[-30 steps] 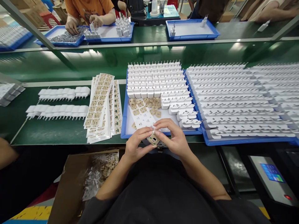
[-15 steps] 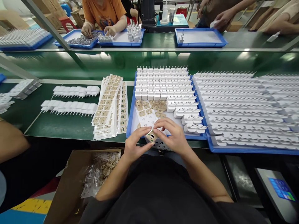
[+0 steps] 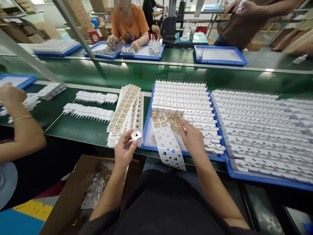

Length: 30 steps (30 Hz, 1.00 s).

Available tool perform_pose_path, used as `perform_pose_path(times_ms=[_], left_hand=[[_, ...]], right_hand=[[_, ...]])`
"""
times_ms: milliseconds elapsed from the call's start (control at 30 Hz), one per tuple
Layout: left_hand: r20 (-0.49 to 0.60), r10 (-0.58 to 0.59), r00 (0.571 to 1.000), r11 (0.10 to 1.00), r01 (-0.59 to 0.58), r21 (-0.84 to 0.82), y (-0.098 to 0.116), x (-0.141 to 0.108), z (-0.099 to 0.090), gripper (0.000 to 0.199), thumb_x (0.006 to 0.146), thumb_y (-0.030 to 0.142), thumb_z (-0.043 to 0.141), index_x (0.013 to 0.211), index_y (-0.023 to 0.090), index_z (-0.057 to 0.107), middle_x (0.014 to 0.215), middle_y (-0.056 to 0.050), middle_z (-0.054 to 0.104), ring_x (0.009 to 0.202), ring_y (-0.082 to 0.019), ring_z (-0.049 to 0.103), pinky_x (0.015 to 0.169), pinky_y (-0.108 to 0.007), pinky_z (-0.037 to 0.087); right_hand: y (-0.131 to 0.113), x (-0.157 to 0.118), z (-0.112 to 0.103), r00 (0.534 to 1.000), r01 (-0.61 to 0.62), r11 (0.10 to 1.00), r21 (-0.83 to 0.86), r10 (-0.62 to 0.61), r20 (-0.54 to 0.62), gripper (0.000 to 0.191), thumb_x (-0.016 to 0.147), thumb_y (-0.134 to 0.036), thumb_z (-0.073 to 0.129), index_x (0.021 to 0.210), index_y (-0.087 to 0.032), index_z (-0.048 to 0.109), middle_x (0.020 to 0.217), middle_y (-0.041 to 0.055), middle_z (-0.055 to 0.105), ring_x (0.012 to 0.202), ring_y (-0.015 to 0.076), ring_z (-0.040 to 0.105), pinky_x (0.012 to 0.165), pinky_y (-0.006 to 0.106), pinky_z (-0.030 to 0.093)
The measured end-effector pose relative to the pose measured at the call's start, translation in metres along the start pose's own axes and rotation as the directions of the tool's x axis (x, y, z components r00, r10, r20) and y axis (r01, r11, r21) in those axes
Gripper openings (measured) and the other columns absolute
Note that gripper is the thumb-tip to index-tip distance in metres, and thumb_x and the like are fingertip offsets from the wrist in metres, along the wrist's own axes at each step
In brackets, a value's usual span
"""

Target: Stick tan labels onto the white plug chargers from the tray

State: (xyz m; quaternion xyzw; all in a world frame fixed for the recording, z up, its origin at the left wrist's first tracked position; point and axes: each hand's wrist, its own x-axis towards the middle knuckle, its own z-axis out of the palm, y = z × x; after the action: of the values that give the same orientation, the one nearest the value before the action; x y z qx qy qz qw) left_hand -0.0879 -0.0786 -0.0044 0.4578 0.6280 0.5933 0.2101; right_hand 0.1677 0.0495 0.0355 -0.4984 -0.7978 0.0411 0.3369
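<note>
My left hand [image 3: 124, 150] grips a white charger [image 3: 137, 137] between thumb and fingers, its face with a dark port turned up. It is just left of the blue tray [image 3: 148, 130]. Over that tray, my right hand [image 3: 194, 138] reaches to a loose pile of tan cut-out pieces [image 3: 174, 121], thumb and forefinger slightly apart, with nothing visible between them. A sticker sheet [image 3: 168, 143], largely white with a few tan labels at its top, hangs over the tray's front edge. Rows of white chargers [image 3: 179, 94] stand in the tray's back and right side.
Stacked sticker sheets [image 3: 126, 107] lie left of the tray, beside two rows of chargers [image 3: 89, 111]. Another full tray [image 3: 264, 133] stands on the right. An open carton [image 3: 70, 189] is below the bench. A co-worker's arm [image 3: 22, 130] is at far left; others work opposite.
My hands have parted: the left moved left with the charger, the right moved up to the tan pieces. The charger's tan face is now white. The view has shifted.
</note>
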Motion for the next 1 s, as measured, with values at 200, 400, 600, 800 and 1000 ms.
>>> perform_pose_path(times_ms=[200, 400, 600, 800, 1000], left_hand=[[-0.315, -0.027, 0.949, 0.919, 0.147, 0.366, -0.03, 0.032, -0.089, 0.048, 0.087, 0.05, 0.065, 0.122, 0.017, 0.063, 0.113, -0.012, 0.074, 0.103, -0.025, 0.071, 0.087, -0.034, 0.059], [-0.491, -0.078, 0.867, 0.529, 0.454, 0.717, -0.057, 0.105, -0.185, 0.046, 0.089, 0.043, 0.061, 0.127, 0.015, 0.064, 0.128, -0.018, 0.067, 0.115, -0.035, 0.064, 0.101, -0.05, 0.049], [-0.462, -0.056, 0.885, 0.529, 0.419, 0.738, -0.062, 0.136, -0.206, 0.062, 0.083, 0.059, 0.064, 0.109, 0.002, 0.065, 0.111, -0.022, 0.073, 0.112, -0.041, 0.064, 0.097, -0.057, 0.049], [-0.207, 0.207, 0.956, 0.657, 0.021, 0.754, -0.045, 0.11, -0.135, 0.067, 0.087, 0.067, 0.053, 0.121, 0.011, 0.064, 0.128, -0.014, 0.067, 0.129, -0.04, 0.054, 0.112, -0.06, 0.04], [0.41, 0.366, 0.835, 0.772, -0.518, 0.367, 0.005, 0.041, 0.006, 0.028, 0.093, 0.033, 0.061, 0.12, 0.026, 0.067, 0.126, -0.007, 0.069, 0.132, -0.028, 0.054, 0.112, -0.051, 0.045]], right_hand=[[0.003, -0.025, 0.009, 0.99, 0.135, 0.983, 0.123, -0.139, 0.019, 0.024, 0.1, -0.03, 0.05, 0.108, -0.019, 0.07, 0.096, 0.0077, 0.077, 0.062, 0.0177, 0.066, 0.062, 0.031, 0.051], [0.013, -0.037, 0.015, 0.982, 0.19, 0.962, 0.196, -0.189, -0.022, 0.021, 0.098, -0.031, 0.054, 0.1, -0.019, 0.071, 0.083, 0.0056, 0.076, 0.056, 0.0168, 0.063, 0.059, 0.03, 0.05], [0.006, -0.039, 0.011, 0.977, 0.208, 0.948, 0.243, -0.214, 0.0, 0.019, 0.098, -0.025, 0.053, 0.101, -0.02, 0.071, 0.082, 0.0062, 0.075, 0.06, 0.018, 0.065, 0.061, 0.032, 0.053], [-0.005, -0.054, -0.007, 0.896, 0.33, 0.89, 0.314, -0.4, 0.194, 0.023, 0.095, -0.021, 0.058, 0.115, -0.023, 0.07, 0.11, 0.0093, 0.076, 0.107, 0.0272, 0.069, 0.095, 0.05, 0.054], [-0.003, -0.098, -0.033, 0.847, 0.351, 0.878, 0.326, -0.446, 0.288, 0.029, 0.093, -0.014, 0.059, 0.119, -0.026, 0.067, 0.113, 0.0069, 0.076, 0.113, 0.0267, 0.067, 0.105, 0.054, 0.048]])
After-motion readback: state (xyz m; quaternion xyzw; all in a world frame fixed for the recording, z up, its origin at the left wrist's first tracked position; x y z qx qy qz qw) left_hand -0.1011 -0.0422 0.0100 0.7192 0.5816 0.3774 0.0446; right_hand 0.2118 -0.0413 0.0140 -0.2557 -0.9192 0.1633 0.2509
